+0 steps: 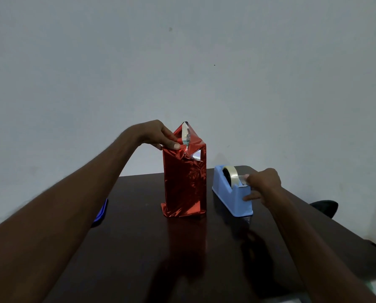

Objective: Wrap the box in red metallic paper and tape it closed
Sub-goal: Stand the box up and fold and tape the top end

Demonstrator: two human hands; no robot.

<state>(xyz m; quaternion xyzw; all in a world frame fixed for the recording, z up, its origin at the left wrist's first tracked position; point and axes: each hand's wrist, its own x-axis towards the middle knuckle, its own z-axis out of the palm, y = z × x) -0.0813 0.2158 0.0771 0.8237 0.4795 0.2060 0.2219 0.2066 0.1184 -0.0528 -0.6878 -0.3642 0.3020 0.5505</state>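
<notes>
The box stood upright on the counter, sides already wrapped in red paper. The left hand pinched the half-folded top flaps. The right hand, beside it, pinched tape at the dispenser; taping remained.

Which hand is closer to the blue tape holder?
The right hand. It touches the blue tape dispenser, pinching the tape end at its front while the thumb rests on its side. The left hand is farther away, holding the folded top of the red wrapped box.
</notes>
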